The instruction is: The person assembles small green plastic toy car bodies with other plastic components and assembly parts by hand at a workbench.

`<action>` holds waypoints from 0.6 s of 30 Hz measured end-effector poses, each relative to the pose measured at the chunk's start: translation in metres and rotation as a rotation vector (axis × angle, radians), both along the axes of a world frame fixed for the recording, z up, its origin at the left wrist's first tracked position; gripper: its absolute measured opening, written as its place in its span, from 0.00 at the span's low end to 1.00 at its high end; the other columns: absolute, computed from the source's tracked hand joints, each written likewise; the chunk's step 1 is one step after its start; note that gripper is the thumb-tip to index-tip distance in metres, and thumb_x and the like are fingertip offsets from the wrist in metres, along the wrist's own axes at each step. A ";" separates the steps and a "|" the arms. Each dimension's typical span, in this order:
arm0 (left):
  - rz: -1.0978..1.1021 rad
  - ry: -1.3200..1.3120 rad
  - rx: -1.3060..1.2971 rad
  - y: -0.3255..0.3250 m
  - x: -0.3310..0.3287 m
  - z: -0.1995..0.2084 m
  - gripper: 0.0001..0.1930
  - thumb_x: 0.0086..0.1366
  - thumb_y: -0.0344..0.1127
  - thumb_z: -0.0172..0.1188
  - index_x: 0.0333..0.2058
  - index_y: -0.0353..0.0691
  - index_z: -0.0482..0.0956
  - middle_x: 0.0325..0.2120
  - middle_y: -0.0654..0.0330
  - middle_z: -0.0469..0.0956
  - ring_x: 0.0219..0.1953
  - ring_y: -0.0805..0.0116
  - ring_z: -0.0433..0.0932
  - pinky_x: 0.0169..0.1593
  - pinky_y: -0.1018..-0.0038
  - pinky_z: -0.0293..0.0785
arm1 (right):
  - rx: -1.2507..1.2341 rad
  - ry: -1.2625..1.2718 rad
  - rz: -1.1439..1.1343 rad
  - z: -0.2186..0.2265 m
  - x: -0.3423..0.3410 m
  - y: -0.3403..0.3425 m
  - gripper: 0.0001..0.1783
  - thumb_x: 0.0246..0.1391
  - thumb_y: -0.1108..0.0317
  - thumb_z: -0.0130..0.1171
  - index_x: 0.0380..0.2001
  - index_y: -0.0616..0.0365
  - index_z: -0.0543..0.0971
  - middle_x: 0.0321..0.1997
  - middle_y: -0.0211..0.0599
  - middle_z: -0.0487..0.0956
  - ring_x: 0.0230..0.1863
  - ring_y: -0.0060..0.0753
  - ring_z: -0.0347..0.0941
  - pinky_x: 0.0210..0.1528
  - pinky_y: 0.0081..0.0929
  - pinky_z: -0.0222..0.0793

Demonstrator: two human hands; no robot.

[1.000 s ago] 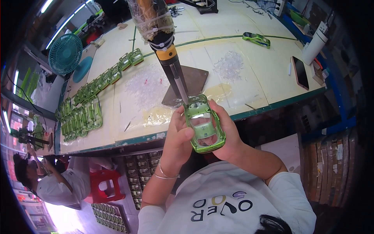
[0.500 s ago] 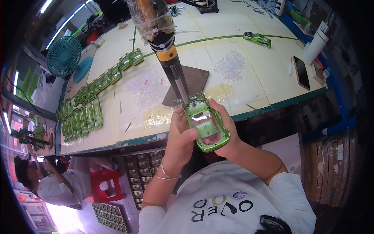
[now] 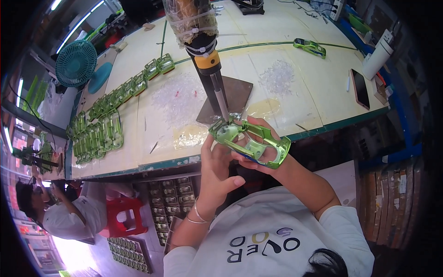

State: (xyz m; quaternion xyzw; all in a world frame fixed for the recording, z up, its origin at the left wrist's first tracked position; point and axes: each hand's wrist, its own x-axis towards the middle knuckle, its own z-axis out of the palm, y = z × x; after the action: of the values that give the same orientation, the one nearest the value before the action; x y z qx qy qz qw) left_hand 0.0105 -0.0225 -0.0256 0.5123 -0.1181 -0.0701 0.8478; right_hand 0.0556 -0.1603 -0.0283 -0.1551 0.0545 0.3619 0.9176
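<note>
Glossy green car shell in hands

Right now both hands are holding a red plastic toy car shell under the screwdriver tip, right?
Not quite: the plastic toy car shell is green, not red. The head view shows the left hand and right hand holding it under the screwdriver tip.
</note>
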 end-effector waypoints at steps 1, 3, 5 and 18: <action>0.001 0.000 -0.002 0.001 -0.001 -0.001 0.52 0.37 0.40 0.68 0.55 0.39 0.39 0.50 0.52 0.57 0.47 0.63 0.63 0.52 0.67 0.57 | 0.049 -0.008 -0.002 0.001 0.000 -0.001 0.23 0.52 0.49 0.35 0.40 0.54 0.68 0.28 0.44 0.73 0.19 0.35 0.66 0.06 0.21 0.56; -0.011 -0.073 0.040 0.003 -0.003 -0.001 0.53 0.37 0.40 0.68 0.56 0.39 0.37 0.49 0.51 0.58 0.47 0.63 0.63 0.52 0.66 0.57 | 0.110 -0.038 0.050 0.000 0.002 -0.002 0.23 0.52 0.49 0.37 0.39 0.56 0.69 0.28 0.43 0.73 0.18 0.35 0.67 0.07 0.20 0.57; 0.001 -0.076 0.039 0.003 -0.004 -0.002 0.54 0.37 0.40 0.69 0.56 0.39 0.36 0.48 0.51 0.58 0.48 0.63 0.63 0.52 0.66 0.56 | 0.172 -0.068 0.103 -0.001 0.003 -0.003 0.23 0.51 0.49 0.39 0.38 0.58 0.69 0.27 0.43 0.74 0.18 0.34 0.69 0.08 0.19 0.58; -0.103 -0.141 0.077 0.004 -0.003 0.004 0.59 0.37 0.41 0.69 0.57 0.38 0.30 0.49 0.50 0.56 0.53 0.61 0.56 0.53 0.66 0.53 | 0.346 0.004 0.168 0.008 0.003 -0.008 0.29 0.53 0.46 0.32 0.41 0.61 0.68 0.25 0.46 0.71 0.14 0.28 0.59 0.07 0.18 0.54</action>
State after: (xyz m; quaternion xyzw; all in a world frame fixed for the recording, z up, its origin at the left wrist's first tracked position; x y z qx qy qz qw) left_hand 0.0074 -0.0183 -0.0212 0.5414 -0.2010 -0.0818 0.8123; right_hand 0.0585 -0.1680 -0.0203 0.0017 -0.0197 0.4418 0.8969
